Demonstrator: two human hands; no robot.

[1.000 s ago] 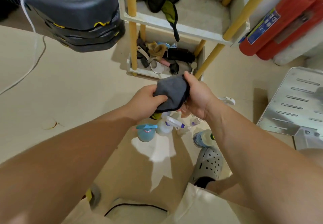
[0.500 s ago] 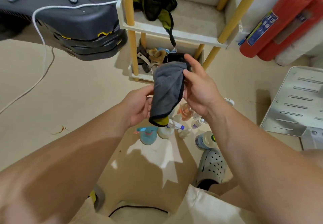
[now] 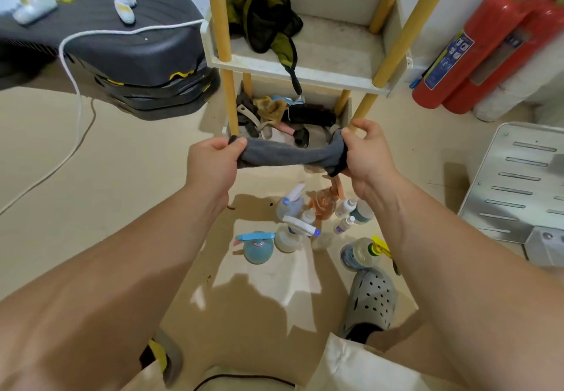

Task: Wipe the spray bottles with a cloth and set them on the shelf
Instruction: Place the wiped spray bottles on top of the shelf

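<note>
Holding the grey cloth stretched, we grip its left end with the left hand and its right end with the right hand, just before the shelf. Five trigger spray bottles stand on the floor below, nearer to us. The upper tier's right side, beside one dark garment, is free.
</note>
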